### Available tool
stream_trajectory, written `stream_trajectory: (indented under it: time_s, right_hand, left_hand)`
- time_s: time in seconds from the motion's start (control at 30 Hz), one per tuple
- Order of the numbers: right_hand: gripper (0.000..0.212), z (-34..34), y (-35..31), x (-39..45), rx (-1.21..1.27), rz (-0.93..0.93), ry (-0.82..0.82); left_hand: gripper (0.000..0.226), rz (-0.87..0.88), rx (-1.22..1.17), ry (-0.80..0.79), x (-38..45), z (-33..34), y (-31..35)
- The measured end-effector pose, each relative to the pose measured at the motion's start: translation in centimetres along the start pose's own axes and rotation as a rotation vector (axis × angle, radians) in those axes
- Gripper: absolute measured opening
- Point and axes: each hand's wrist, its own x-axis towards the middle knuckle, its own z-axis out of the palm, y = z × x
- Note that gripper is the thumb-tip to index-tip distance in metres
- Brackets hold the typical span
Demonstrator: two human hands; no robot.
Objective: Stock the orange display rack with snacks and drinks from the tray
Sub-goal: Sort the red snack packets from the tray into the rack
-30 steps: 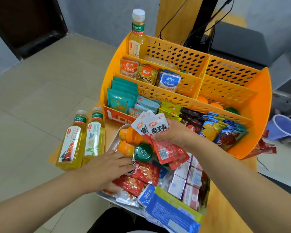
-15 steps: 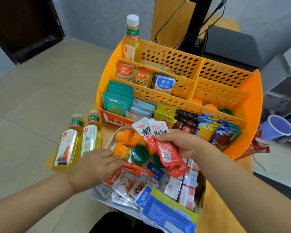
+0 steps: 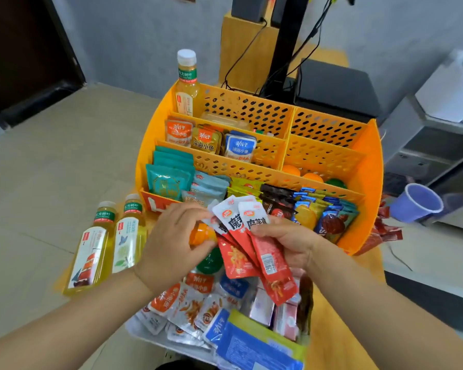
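A fan of red-and-white snack packets [image 3: 247, 241] is gripped in the right hand [image 3: 289, 240], fingers curled round the bundle, above the tray [image 3: 145, 331] at the near edge of the desk [image 3: 340, 343]. The leftmost packet is pinched at its top by the left hand [image 3: 171, 241]. The orange display rack [image 3: 366, 182] stands just beyond, its near row filled with packets, a bottle [image 3: 187, 84] upright in its far-left compartment. Two more tea bottles [image 3: 110, 244] lie to the left of the tray. More packets are piled in the tray.
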Motion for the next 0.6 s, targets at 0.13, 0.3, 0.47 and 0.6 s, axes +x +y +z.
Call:
stream_trajectory:
  time_s: [0.13,0.3,0.47,0.6]
  right_hand:
    - [0.05,-2.1,-2.5,-2.9,-0.39,-0.204,0.217]
    - [0.046,-0.7,-3.6,-6.1,-1.316,-0.34,0.432]
    - [0.039,1.4,0.3,-6.0,-1.852,-0.557,0.556]
    - [0.051,1.5,3.3,-4.2,-1.806,-0.638,0.564]
  left_hand:
    - [0.059,-0.451,-0.465,-0.09,1.2,0.8,1.0]
    - [0.09,-0.538,-0.67,-0.342,2.2,3.7,3.0]
    - [0.088,-0.594,-0.773,-0.356,0.7,7.6,3.8]
    - [0.066,-0.641,-0.751,-0.274,-0.7,8.5,3.5]
